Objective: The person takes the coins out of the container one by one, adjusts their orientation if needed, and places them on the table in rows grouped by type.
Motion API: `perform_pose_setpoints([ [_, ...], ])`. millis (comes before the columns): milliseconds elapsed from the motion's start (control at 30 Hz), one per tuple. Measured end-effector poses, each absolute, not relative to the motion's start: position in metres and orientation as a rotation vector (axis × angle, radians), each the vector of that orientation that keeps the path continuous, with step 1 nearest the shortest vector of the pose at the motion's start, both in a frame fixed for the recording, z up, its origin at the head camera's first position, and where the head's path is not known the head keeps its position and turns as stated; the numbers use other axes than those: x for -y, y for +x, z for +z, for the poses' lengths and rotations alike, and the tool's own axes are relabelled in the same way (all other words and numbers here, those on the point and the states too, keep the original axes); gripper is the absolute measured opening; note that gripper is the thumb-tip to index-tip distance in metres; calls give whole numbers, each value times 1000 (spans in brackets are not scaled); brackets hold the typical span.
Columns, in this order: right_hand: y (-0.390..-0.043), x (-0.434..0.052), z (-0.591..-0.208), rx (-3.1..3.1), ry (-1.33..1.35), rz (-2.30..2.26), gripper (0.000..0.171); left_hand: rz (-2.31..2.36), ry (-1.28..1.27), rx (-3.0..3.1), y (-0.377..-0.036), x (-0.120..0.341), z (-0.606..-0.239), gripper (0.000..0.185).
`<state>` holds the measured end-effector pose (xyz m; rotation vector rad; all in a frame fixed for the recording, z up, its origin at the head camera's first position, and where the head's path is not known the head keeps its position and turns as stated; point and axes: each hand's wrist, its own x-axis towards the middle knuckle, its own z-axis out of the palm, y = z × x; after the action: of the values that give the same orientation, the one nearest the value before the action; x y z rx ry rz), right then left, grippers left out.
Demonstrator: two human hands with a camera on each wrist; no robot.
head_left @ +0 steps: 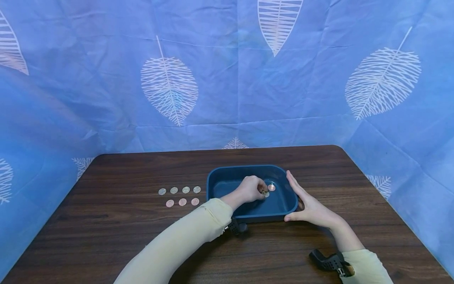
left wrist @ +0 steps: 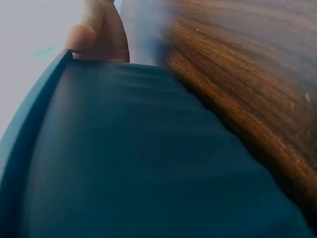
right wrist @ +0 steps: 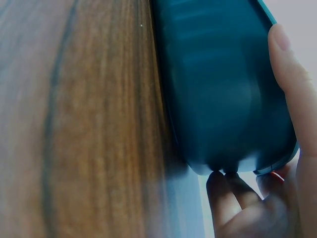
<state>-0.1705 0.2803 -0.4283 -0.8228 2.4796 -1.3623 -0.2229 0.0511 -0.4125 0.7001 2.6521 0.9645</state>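
Note:
My left hand (head_left: pixel 251 189) reaches over the near wall into a dark blue tray (head_left: pixel 227 167), fingers curled down near its floor. Its fingertips pinch a small gold-toned coin (head_left: pixel 263 192), partly hidden by the fingers. Right beside them in the tray are a silver coin (head_left: pixel 267 194) and a copper coin (head_left: pixel 271 187). My right hand (head_left: pixel 312 210) grips the tray's right end, thumb on the near side and fingers spread along the end wall. In the right wrist view, the right thumb (right wrist: pixel 290 74) lies along the rim while curled fingertips touch the end wall.
Left of the tray, several silver coins (head_left: pixel 173 190) form a row on the dark wooden table (head_left: pixel 106 221). Nearer me lies a row of three copper coins (head_left: pixel 182 202). A blue leaf-patterned cloth (head_left: pixel 220 79) hangs behind the table.

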Motion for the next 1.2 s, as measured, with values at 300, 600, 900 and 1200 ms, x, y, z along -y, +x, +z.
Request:
perform_pose_setpoints([
  [300,-171,-280,-428,-2483,-819,-1361,114,895,748,-2655,-225,-51,-415,9],
  [600,-171,-279,-428,-2483,-812,-1363,114,866,672,-2638,-224,-52,-412,8],
  [900,-171,-279,-429,-2469,-800,-1379,114,834,736,-2598,-224,-52,-413,6],
  [1200,-171,-280,-429,-2467,-817,-1379,114,827,869,-2581,-223,-53,-414,14],
])
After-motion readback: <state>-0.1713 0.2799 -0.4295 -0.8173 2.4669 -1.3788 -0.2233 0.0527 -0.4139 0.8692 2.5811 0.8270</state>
